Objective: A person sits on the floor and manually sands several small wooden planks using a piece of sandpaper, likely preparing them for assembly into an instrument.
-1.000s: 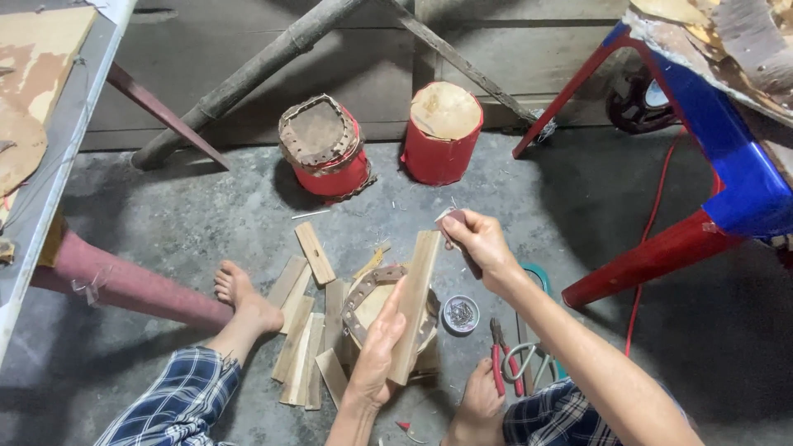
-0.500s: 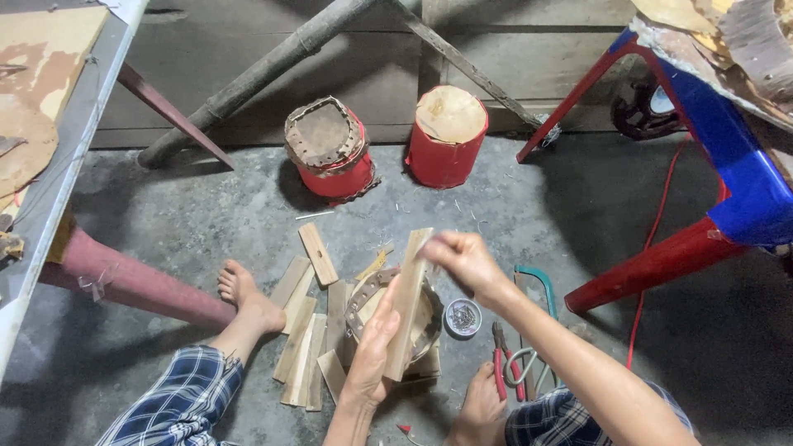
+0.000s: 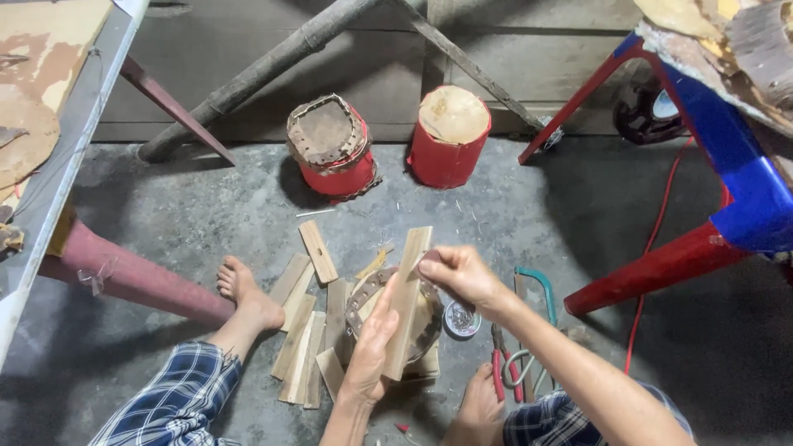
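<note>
I sit on a concrete floor, with both hands on a long pale wooden slat (image 3: 406,297) that stands tilted over a round frame (image 3: 363,304). My left hand (image 3: 369,351) grips the slat's lower part. My right hand (image 3: 461,274) pinches its upper end, fingers closed against the wood. More wooden slats (image 3: 307,330) lie spread on the floor to the left of the frame, near my bare left foot (image 3: 244,291).
Two red drums (image 3: 334,154) (image 3: 449,135) stand further off. A small round tin (image 3: 461,319), red-handled pliers (image 3: 498,363) and a teal-framed saw (image 3: 535,289) lie on the right. There is a blue and red stool (image 3: 727,206) on the right and a table edge (image 3: 58,173) on the left.
My right hand has come down from above the slat and closed on its upper end. The slat has tipped a little more upright; my left hand stays on it.
</note>
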